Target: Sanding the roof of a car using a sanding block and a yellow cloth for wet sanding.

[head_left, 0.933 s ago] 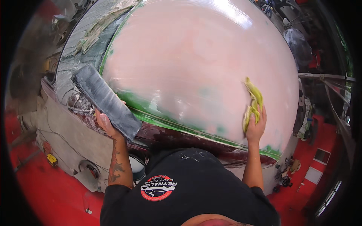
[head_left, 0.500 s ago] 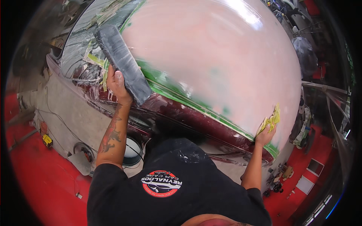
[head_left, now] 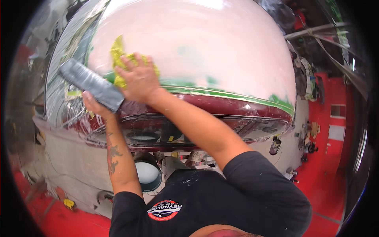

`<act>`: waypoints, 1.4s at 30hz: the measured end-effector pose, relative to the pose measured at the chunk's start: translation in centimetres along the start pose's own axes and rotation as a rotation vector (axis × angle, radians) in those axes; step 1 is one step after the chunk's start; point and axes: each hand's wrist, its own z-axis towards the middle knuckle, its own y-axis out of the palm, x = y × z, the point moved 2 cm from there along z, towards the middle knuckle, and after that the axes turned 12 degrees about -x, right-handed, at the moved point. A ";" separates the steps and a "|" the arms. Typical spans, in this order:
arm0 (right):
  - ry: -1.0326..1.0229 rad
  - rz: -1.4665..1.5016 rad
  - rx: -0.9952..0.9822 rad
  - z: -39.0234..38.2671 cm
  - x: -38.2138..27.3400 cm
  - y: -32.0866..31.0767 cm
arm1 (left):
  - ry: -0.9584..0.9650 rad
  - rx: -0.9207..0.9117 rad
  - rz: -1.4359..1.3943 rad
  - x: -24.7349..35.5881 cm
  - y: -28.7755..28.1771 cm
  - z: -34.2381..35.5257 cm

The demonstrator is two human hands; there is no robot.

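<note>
My left hand [head_left: 96,106] grips the lower part of a long grey sanding block [head_left: 92,85], tilted up over the masked edge of the car. My right hand [head_left: 140,79] presses a crumpled yellow cloth [head_left: 118,51] onto the car roof, its fingers spread over it and my arm crossing to the left. The roof [head_left: 229,47] is coated pale pink with green patches showing through. A green strip with a thin pale line [head_left: 221,93] borders it above the dark red side [head_left: 197,102]. The cloth covers part of the roof's near left corner.
A dark bucket [head_left: 157,184] of whitish liquid stands on the floor by my legs. Clear sheeting and tape [head_left: 65,51] cover the glass at the left. Red flooring [head_left: 327,158] lies at the right, with small items beside it. A yellow object [head_left: 69,204] sits at the lower left.
My right hand has swept the yellow cloth from the roof's right end to the left, near my left hand. The sanding block has shifted left and lies flatter; the view has turned.
</note>
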 end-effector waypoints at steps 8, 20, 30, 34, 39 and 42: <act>0.211 -0.035 0.165 -7.4 8.7 -3.6 | -0.163 -0.048 -0.458 2.3 3.0 0.2; 1.017 -0.169 0.396 -37.3 35.1 -14.5 | -0.064 -0.081 -0.359 1.8 2.9 1.8; 0.922 -0.129 0.714 -38.7 36.7 -13.6 | -0.164 -0.194 -0.545 4.6 1.6 -2.6; 0.863 -0.020 0.700 -38.9 37.3 -13.1 | -0.308 0.049 -0.270 7.5 -5.2 -18.3; 0.746 0.335 0.918 -39.3 39.6 -12.1 | -0.581 0.295 0.141 9.1 -18.2 -41.9; 0.534 0.221 0.887 -42.3 45.8 -15.5 | -0.700 0.344 0.390 10.8 -24.0 -52.0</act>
